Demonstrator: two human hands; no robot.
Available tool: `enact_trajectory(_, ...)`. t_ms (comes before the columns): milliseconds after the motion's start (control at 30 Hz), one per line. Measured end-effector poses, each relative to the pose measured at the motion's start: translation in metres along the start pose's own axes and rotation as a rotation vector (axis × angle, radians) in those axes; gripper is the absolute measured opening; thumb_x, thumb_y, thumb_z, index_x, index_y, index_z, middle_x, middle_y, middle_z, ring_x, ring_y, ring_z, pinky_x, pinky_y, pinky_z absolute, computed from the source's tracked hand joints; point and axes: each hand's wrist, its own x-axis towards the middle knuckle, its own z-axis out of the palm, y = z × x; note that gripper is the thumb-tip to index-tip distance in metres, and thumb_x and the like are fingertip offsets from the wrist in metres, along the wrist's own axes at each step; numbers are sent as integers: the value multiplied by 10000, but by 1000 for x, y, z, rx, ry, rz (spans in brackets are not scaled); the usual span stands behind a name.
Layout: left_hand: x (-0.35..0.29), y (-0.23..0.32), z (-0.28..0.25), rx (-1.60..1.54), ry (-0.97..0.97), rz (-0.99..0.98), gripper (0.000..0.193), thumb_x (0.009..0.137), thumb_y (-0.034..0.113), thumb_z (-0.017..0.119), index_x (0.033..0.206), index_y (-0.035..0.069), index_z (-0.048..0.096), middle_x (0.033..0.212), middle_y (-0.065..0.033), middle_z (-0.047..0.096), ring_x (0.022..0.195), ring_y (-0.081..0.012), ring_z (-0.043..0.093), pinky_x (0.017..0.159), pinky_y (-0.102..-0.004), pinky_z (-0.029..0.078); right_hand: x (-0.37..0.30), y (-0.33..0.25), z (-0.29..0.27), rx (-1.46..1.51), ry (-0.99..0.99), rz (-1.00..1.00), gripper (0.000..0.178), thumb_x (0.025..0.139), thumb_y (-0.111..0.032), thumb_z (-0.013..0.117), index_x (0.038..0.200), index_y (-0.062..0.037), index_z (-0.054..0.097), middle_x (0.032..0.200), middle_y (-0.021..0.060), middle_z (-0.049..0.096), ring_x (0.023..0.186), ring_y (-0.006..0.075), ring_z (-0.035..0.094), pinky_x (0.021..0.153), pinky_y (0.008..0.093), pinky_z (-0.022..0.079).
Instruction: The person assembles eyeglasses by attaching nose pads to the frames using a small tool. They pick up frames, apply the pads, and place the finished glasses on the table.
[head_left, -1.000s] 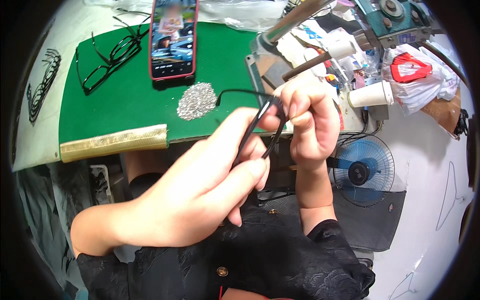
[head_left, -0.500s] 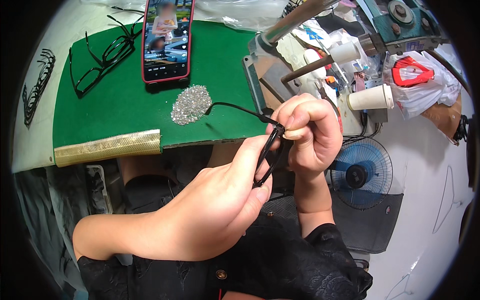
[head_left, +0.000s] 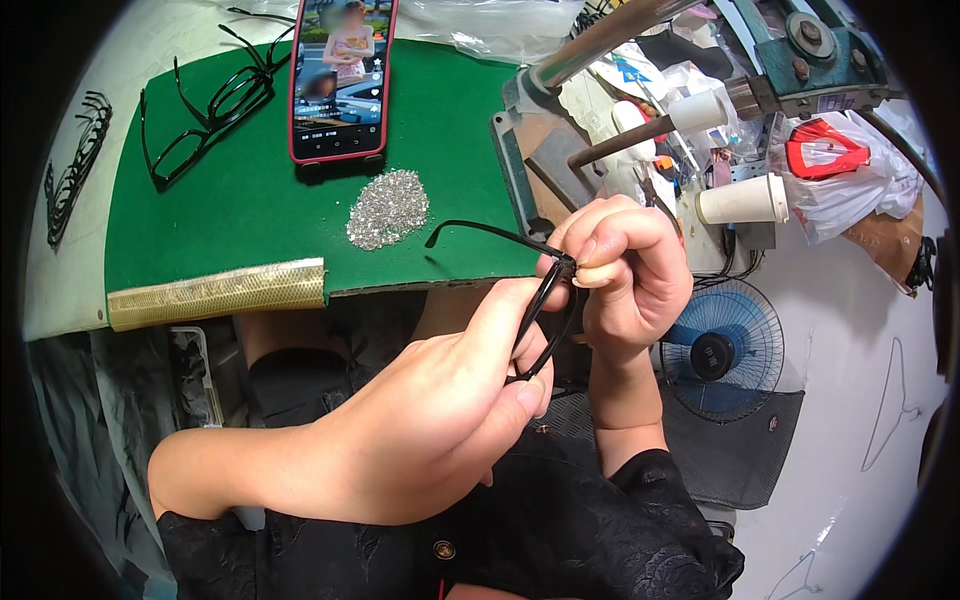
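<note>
Black eyeglasses [head_left: 541,312] are held in front of me at the table's front edge. My left hand [head_left: 440,410] grips the front of the frame, thumb and fingers around a rim. My right hand [head_left: 630,270] pinches the hinge corner, where one temple meets the front; any tiny part between those fingertips is hidden. That temple reaches out to the left, its curved tip over the green mat [head_left: 240,215]. Just beyond the tip lies a pile of small silvery pieces [head_left: 388,210], probably screws or hinge parts, too small to tell.
A phone [head_left: 342,85] in a red case stands behind the pile. More black glasses [head_left: 210,125] lie at the left, with a stack of black temples [head_left: 80,165] farther out. A bench press [head_left: 815,55], a paper cup [head_left: 742,197] and a fan [head_left: 722,350] are on the right.
Both hands and the glasses have shifted slightly right in the picture. The temple tip has moved a little away from the silvery pile. Both grips look the same.
</note>
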Motion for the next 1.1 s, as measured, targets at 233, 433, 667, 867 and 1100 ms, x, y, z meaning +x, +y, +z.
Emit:
enact_trajectory(233,-2,0,2,47,31,14,478,943,31,420,1369,-7,208,905,-90,529,622,-101,514,520,-225,481,-1,0,2,26,16,8,185,891,-145,636,818,8,560,700,98,600,634,170,605,583,256,484)
enact_trajectory(433,-2,4,0,-263,-28,-59,474,940,13,390,1380,20,216,895,-111,514,614,-107,493,526,-220,465,-2,-2,3,68,36,7,197,890,-154,639,808,8,561,703,97,602,636,176,606,585,260,489)
enact_trajectory(667,-2,4,0,-228,-14,-57,475,932,-1,388,1378,22,226,888,-112,510,613,-106,487,516,-217,460,0,-4,2,-17,51,-41,179,837,-122,686,767,6,582,680,86,617,609,187,619,562,266,492)
enact_trajectory(867,-3,4,-1,-236,-13,-62,476,929,-1,393,1376,10,231,883,-109,508,619,-102,483,511,-214,460,0,-1,2,-16,41,-78,189,846,-129,680,767,10,579,677,84,613,607,185,616,565,270,497)
enact_trajectory(1100,-4,3,0,-291,-8,-61,476,936,8,397,1382,13,230,893,-110,508,622,-99,480,514,-209,457,-4,1,6,67,78,-42,224,903,-161,625,793,21,555,671,94,585,608,176,591,575,271,492)
